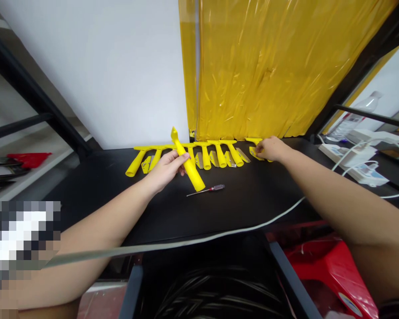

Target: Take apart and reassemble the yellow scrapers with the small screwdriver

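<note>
A yellow plastic scraper handle (193, 176) is held tilted in my left hand (170, 167), its narrow head pointing up and its hollow end down. My right hand (272, 149) reaches to the right end of a row, where its curled fingers grip a small yellow blade plate (253, 153). Another scraper handle lies partly hidden beneath that hand. Several more yellow scraper handles (205, 158) lie side by side at the back of the black table, with metal blades (214, 158) and yellow plates (146, 165) between them. A screwdriver (217, 188) lies in front, just below the held handle.
A white cable (226, 233) hangs across the table's (252, 195) front edge. Power strips (362, 164) and a plastic bottle (359, 115) stand at right. White and yellow-wrapped panels (246, 66) rise behind. Below right is a red plastic object (335, 270).
</note>
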Tool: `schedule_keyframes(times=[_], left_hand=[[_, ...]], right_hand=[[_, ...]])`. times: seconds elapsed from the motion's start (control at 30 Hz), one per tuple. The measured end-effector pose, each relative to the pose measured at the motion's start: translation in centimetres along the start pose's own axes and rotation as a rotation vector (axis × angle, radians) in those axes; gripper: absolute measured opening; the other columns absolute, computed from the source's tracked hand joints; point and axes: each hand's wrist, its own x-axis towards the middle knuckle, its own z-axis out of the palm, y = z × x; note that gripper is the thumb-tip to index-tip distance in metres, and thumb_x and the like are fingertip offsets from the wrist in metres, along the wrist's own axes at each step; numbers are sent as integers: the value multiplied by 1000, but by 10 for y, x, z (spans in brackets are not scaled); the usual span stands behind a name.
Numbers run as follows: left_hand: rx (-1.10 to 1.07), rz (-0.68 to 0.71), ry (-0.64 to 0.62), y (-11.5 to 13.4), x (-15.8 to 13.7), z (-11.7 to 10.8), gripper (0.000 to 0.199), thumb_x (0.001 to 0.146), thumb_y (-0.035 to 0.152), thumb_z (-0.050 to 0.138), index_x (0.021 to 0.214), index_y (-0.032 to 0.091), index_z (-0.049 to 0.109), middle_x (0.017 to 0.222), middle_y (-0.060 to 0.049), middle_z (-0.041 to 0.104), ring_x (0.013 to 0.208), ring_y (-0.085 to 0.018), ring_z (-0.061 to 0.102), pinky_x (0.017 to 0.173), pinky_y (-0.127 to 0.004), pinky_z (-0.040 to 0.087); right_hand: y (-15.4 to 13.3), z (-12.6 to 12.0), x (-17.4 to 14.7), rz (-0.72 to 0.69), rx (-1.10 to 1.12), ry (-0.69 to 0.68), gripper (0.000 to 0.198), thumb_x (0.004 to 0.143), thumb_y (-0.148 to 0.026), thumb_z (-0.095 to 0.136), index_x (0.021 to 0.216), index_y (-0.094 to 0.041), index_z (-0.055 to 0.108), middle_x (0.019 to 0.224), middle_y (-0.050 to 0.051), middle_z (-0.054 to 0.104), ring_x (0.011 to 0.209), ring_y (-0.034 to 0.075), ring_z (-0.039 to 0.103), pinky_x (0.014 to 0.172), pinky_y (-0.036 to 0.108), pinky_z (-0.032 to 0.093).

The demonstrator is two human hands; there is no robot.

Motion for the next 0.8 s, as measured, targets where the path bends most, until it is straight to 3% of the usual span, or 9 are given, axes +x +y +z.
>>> schedule_keyframes(times=[0.37, 0.57, 0.8], left_hand=[[27, 3, -14, -3, 2, -2, 30, 92, 44, 75, 87, 16, 67, 74, -3, 65, 59, -11, 57, 54, -25, 46], [60, -5, -27, -5, 2, -4, 33, 92, 48, 74, 85, 17, 65, 74, -2, 64, 58, -11, 56, 55, -25, 46], [61, 1, -29, -3, 2, -2, 32, 92, 47, 74, 85, 17, 65, 73, -2, 64, 57, -11, 55, 54, -25, 45]], right_hand=[[-7, 2, -15, -80, -132, -54, 15, 85, -31, 71, 82, -24, 83, 83, 7, 80, 94, 26, 69, 91, 34, 47], [-17, -1, -54, -144, -162, -61, 20, 90, -34, 68, 90, -23, 85, 83, 9, 79, 92, 29, 66, 81, 35, 49], [-46, -7, -112, -134, -36, -67, 16, 90, -31, 66, 81, -27, 79, 88, 5, 81, 83, 25, 74, 74, 34, 50]])
